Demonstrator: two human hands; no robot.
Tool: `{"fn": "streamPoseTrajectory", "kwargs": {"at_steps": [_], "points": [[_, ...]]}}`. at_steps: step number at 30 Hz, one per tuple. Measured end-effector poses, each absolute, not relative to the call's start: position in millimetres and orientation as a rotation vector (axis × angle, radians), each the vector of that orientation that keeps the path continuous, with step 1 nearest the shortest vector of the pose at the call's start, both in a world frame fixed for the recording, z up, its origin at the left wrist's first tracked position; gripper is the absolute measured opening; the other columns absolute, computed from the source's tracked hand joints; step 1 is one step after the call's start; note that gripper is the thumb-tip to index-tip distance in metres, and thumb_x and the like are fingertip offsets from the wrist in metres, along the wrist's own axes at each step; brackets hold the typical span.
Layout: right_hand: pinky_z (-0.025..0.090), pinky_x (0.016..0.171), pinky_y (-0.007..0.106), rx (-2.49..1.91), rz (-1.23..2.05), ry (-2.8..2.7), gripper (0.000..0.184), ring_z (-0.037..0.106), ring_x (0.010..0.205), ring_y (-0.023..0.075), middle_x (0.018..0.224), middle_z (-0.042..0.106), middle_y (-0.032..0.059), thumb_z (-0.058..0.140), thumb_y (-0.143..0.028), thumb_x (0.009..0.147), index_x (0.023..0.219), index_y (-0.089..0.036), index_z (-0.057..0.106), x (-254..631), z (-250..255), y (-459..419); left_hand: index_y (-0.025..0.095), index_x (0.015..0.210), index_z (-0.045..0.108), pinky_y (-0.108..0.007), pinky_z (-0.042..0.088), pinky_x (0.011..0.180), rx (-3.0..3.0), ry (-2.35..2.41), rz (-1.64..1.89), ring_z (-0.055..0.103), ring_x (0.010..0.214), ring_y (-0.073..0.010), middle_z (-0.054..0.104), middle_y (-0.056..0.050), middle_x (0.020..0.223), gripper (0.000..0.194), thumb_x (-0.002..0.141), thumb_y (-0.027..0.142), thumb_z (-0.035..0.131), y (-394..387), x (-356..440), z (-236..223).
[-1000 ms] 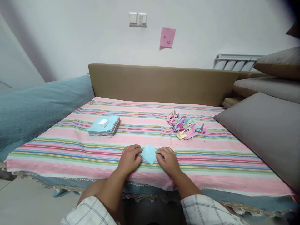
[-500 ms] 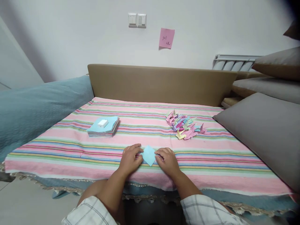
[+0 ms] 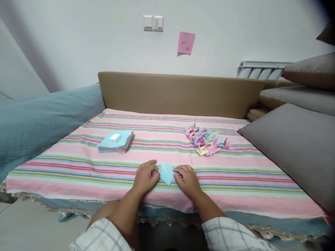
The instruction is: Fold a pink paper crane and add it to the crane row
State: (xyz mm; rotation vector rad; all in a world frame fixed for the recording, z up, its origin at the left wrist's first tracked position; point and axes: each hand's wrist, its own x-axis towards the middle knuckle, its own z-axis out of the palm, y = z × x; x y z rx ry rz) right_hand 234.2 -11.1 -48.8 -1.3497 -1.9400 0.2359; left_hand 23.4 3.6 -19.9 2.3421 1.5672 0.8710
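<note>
A light blue piece of origami paper [image 3: 166,173], folded into a small diamond, lies on the striped cloth [image 3: 157,202] between my hands. My left hand [image 3: 146,177] pinches its left corner between thumb and fingers. At the right corner, my right hand [image 3: 187,177] grips the paper with thumb and index finger. Farther off to the right sits a pile of folded paper cranes [image 3: 208,139] in pink, purple, yellow, green and blue. A stack of square paper [image 3: 115,149] with a blue sheet on top stands to the left, and a small white block [image 3: 115,137] rests on it.
A blue-covered armrest [image 3: 52,115] bounds the left side and a brown backrest [image 3: 180,94] the far side. Large grey cushions [image 3: 293,150] are piled at the right. On the wall are a pink note [image 3: 186,43] and light switches [image 3: 153,23].
The folded blue paper has turned and shifted slightly between my fingers, and my left fingertips have moved a little along its left edge. The cranes and the stack stay put.
</note>
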Motion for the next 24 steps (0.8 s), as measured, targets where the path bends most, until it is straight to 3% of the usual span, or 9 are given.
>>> {"fn": "streamPoseTrajectory", "kwargs": {"at_steps": [8, 24], "points": [[0.036, 0.086, 0.036, -1.339, 0.207, -1.997, 0.023, 0.052, 0.094, 0.0204, 0.097, 0.065, 0.0038, 0.054, -0.028, 0.082, 0.101, -0.025, 0.065, 234, -48, -12, 0.025, 0.081, 0.07, -0.044, 0.038, 0.094, 2.453, 1.559, 0.787, 0.054, 0.107, -0.0251, 0.058, -0.002, 0.124, 0.017, 0.073, 0.023, 0.056, 2, 26, -22], [0.035, 0.086, 0.036, -1.343, 0.173, -2.079, 0.023, 0.049, 0.095, 0.0203, 0.096, 0.06, 0.0033, 0.057, -0.029, 0.082, 0.103, -0.028, 0.065, 231, -46, -14, 0.028, 0.088, 0.068, -0.047, 0.031, 0.1, 2.489, 1.461, 0.758, 0.05, 0.112, -0.0245, 0.056, -0.002, 0.126, 0.019, 0.072, 0.024, 0.059, 0, 34, -25]]}}
